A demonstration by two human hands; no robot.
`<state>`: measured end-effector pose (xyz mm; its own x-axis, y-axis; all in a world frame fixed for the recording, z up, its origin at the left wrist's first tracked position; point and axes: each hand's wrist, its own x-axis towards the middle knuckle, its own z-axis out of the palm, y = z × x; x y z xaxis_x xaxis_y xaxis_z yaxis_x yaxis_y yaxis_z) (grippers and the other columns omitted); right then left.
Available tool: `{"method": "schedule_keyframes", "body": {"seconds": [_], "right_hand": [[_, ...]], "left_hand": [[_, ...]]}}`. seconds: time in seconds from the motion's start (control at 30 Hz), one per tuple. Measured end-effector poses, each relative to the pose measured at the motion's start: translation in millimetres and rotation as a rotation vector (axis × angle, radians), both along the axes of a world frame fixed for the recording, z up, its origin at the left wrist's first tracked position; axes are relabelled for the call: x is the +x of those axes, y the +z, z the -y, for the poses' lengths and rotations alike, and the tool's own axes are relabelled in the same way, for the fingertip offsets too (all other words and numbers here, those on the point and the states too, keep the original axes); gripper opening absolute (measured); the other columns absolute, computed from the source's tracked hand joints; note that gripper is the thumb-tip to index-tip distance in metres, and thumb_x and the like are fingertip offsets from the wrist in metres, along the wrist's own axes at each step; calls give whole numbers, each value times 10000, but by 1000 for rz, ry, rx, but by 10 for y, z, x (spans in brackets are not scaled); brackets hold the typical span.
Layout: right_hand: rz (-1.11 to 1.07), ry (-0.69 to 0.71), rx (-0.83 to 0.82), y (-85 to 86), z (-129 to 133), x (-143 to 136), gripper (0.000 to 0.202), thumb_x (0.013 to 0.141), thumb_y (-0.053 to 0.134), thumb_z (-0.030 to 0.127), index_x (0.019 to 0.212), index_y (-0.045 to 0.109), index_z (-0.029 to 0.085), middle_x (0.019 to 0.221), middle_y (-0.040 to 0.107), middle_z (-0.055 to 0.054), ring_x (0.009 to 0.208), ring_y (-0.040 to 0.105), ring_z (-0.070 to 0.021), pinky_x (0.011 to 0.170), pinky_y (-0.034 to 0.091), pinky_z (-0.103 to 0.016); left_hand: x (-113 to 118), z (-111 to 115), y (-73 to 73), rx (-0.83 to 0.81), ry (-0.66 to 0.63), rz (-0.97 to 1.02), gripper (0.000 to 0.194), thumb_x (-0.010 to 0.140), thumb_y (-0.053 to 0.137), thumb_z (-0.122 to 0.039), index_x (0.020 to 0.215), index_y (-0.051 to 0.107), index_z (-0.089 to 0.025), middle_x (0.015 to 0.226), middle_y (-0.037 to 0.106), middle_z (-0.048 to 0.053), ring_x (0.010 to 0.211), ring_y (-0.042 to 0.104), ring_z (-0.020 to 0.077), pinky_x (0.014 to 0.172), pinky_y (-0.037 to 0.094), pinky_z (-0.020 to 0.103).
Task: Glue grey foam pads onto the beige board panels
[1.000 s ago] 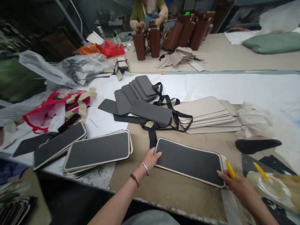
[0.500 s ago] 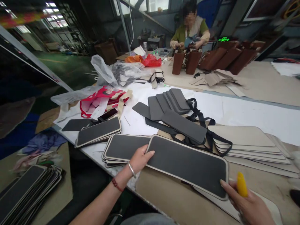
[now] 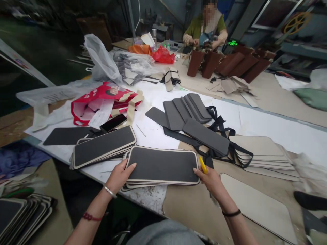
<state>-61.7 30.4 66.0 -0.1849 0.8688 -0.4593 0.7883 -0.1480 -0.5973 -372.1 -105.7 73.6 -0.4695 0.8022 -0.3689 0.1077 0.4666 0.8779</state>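
Observation:
A dark grey panel with rounded corners and a pale border (image 3: 163, 165) lies over a stack of similar panels, whose edges show beneath it. My left hand (image 3: 122, 174) grips its left end, thumb on top. At the right end is my right hand (image 3: 211, 179), thumb on the panel's corner and fingers curled at the edge. A yellow tool, its kind unclear (image 3: 203, 164), also sticks up from my right hand. Just left sits another stack of bordered panels (image 3: 104, 147). Beside my right forearm a bare beige panel (image 3: 258, 207) lies on brown board.
Plain grey panels (image 3: 175, 115) and black straps (image 3: 222, 131) lie beyond the panel. Beige panels (image 3: 260, 148) are piled to the right. A phone (image 3: 113, 123) and a red bag (image 3: 95, 98) lie at left. A person (image 3: 205, 29) works behind brown bags (image 3: 195, 63).
Both hands have carried the bordered panel left and onto the stack beside it. The beige panel at right is now uncovered. The view has shifted as well.

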Motion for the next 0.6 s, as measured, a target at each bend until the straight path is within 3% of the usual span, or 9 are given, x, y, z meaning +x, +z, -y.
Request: {"method": "schedule_keyframes", "body": {"seconds": [0.1,0.17,0.23,0.37,0.47,0.6], "right_hand": [[33,-16,-7,-28,34,-18,256,693,515,417,567,436,208,480,467,33,486,462,-122,492,325,-227],[42,-26,-12,-27,51,-38,261,700,522,407,563,428,207,481,464,31,488,459,-122,491,324,-225],[40,-39,-11,-23,60,-56,256,707,530,398,572,433,203,491,468,29,491,453,-119,491,322,-220],[54,-43,0,-20,64,-67,210,719,539,355,608,468,192,532,496,21,517,458,-117,501,313,-215],[63,-35,-11,-19,63,-67,185,727,543,322,621,480,184,565,517,13,545,473,-119,512,305,-212],[77,-54,-34,-1,58,-81,147,734,551,299,670,530,168,619,559,-3,587,500,-125,526,304,-209]], "left_hand": [[-95,20,-12,-49,-41,-103,503,655,542,-520,982,584,-140,862,665,79,827,618,252,752,505,396],[-138,19,6,-93,9,-344,517,674,508,-512,1025,557,-135,845,649,93,779,615,259,725,506,428],[-133,-13,22,-31,29,-667,522,722,464,-490,1087,528,-122,937,627,132,862,596,278,789,479,463],[36,-142,-52,224,-226,-1024,533,824,371,-452,1200,469,-86,1251,476,201,1196,409,297,978,354,457],[172,-208,-220,201,-382,-1155,587,833,346,-482,1247,442,-77,1344,371,226,1279,280,348,990,308,512],[207,-215,-406,203,-457,-1225,615,839,299,-481,1251,442,-47,1348,350,259,1288,248,370,991,270,547]]}}
